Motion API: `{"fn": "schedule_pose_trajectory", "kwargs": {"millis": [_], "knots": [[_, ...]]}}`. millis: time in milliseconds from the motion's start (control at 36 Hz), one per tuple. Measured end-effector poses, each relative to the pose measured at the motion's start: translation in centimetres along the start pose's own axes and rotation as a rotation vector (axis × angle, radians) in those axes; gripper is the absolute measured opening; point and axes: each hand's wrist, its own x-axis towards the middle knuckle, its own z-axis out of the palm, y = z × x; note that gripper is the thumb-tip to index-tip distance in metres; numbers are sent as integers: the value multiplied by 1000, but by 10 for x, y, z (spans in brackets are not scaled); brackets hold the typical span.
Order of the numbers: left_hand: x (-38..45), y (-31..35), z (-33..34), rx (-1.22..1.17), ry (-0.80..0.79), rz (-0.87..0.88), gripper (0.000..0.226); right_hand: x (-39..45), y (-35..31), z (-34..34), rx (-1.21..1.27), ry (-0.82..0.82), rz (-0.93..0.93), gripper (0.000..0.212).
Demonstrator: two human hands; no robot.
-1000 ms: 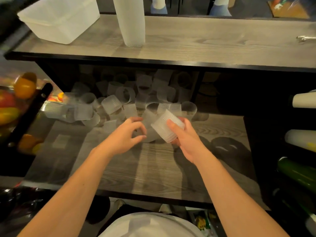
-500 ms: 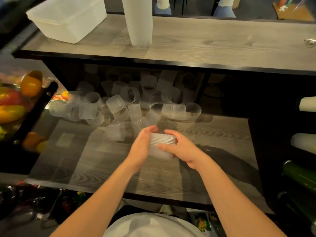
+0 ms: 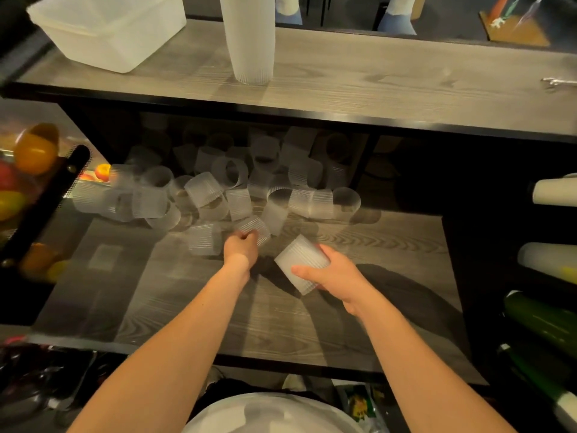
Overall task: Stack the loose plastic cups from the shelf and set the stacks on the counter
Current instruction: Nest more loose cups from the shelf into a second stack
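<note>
Right hand (image 3: 335, 275) wraps a ribbed cup stack (image 3: 301, 264), thumb across the near side, fingers behind; stack is tilted, base pointing up-left, held just above the shelf (image 3: 390, 276). Looks like more than one cup nested, count unreadable.

Left hand (image 3: 241, 248) reaches forward to the front edge of the loose pile, fingers curled onto a cup (image 3: 254, 231) lying on its side. Fingertips touch its rim; whether the grip is closed, can't tell, motion blur.

Loose cups (image 3: 218, 195) are scattered across the back half of the shelf, most on their sides, some upright, several touching each other. One more cup (image 3: 204, 239) sits just left of the left hand.

Counter (image 3: 374, 76) above carries a tall stack (image 3: 248, 39), upright, near the front edge, and a tub (image 3: 109, 26) at left, apart from the stack.

Fruit (image 3: 34, 151) is left of the shelf, bottles (image 3: 543, 320) at right.
</note>
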Motion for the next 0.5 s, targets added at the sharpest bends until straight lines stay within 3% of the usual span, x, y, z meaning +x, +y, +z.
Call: {"fn": "schedule_pose_trajectory", "kwargs": {"millis": [56, 167, 250, 333, 361, 417, 472, 500], "knots": [[-6, 0, -5, -84, 2, -28, 24, 0, 1, -1, 9, 16, 0, 68], [-25, 2, -22, -558, -126, -214, 20, 5, 6, -1, 4, 50, 7, 71], [-32, -1, -36, -791, -377, -245, 27, 11, 9, 1, -45, 72, 70, 96], [-40, 1, -45, -771, -567, -174, 45, 14, 8, 6, -104, 51, 112, 131], [-40, 0, -47, -709, -611, -124, 51, 14, 5, 8, -117, 25, 111, 130], [-39, -2, -49, -576, -631, -35, 64, 12, -1, 12, -126, -41, 57, 104], [-38, -2, -51, -420, -583, 44, 56, 10, -7, 14, -113, -107, 15, 72], [-39, 1, -52, -357, -532, 67, 47, 10, -10, 14, -112, -145, -9, 68]]}}
